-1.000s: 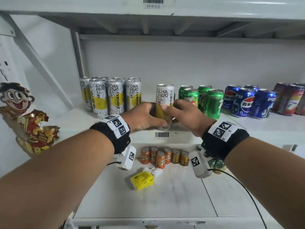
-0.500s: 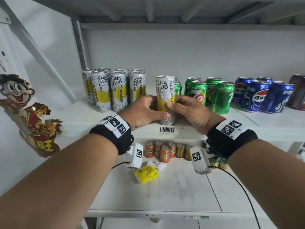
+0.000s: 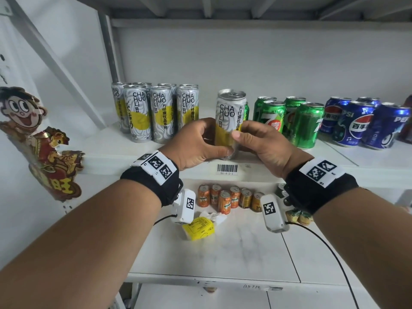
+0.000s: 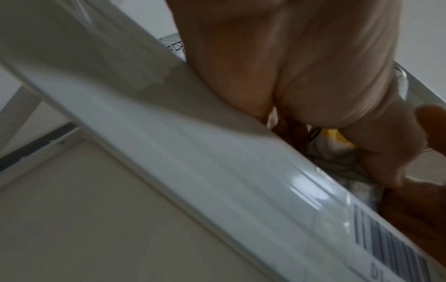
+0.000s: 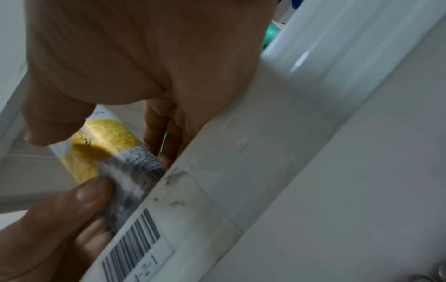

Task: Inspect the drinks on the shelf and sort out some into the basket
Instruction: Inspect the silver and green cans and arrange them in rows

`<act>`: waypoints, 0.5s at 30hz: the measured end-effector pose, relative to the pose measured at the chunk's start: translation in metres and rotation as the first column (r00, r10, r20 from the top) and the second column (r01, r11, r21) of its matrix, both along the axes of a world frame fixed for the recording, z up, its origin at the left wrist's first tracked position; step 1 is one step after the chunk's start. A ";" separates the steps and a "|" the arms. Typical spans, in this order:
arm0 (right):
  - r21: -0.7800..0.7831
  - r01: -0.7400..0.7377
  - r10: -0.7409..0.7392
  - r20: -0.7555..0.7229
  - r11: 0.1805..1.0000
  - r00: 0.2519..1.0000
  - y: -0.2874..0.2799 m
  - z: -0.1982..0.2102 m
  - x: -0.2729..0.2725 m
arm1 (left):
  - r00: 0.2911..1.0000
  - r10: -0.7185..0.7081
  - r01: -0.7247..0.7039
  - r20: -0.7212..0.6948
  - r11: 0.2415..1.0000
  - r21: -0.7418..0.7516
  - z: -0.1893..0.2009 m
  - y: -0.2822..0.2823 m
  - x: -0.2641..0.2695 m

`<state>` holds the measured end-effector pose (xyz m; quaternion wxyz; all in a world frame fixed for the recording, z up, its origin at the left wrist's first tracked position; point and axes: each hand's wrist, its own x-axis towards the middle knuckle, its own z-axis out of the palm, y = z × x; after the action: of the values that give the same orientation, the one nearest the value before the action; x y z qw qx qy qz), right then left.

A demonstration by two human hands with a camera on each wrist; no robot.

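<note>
Fingers of both hands curl around one silver-yellow can (image 3: pixel 229 121).
Left hand (image 3: pixel 196 143) at nine o'clock, right hand (image 3: pixel 265 143) at three (can upright).

Both forearms reached forward and slightly inward, each wrist wrapped in a black band carrying white marker tags. The left hand (image 3: pixel 196 141) curled around the lower part of a tall can (image 3: pixel 229 117), thumb (image 3: pixel 217 150) across the front near its base. The right hand (image 3: pixel 265 143) gripped the same can from the opposite side, its thumb (image 3: pixel 237 135) pressed to the front higher up, with the fingers wrapped behind out of sight.
</note>
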<state>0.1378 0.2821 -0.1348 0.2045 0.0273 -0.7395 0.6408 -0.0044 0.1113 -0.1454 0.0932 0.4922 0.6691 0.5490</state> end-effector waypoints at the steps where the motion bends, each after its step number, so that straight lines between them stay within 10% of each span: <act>1: -0.001 -0.011 0.011 -0.012 1.000 1.000 0.000 0.000 0.000 | 0.999 0.023 -0.023 -0.037 1.000 -0.008 0.001 0.000 0.001; 15: 0.142 -0.008 0.016 -0.061 0.990 0.998 0.003 -0.003 0.004 | 0.989 0.022 -0.020 -0.148 1.000 0.020 -0.001 0.003 -0.001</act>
<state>0.1415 0.2847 -0.1380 0.2208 0.0660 -0.7762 0.5869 -0.0055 0.1140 -0.1467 0.0326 0.5255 0.6741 0.5180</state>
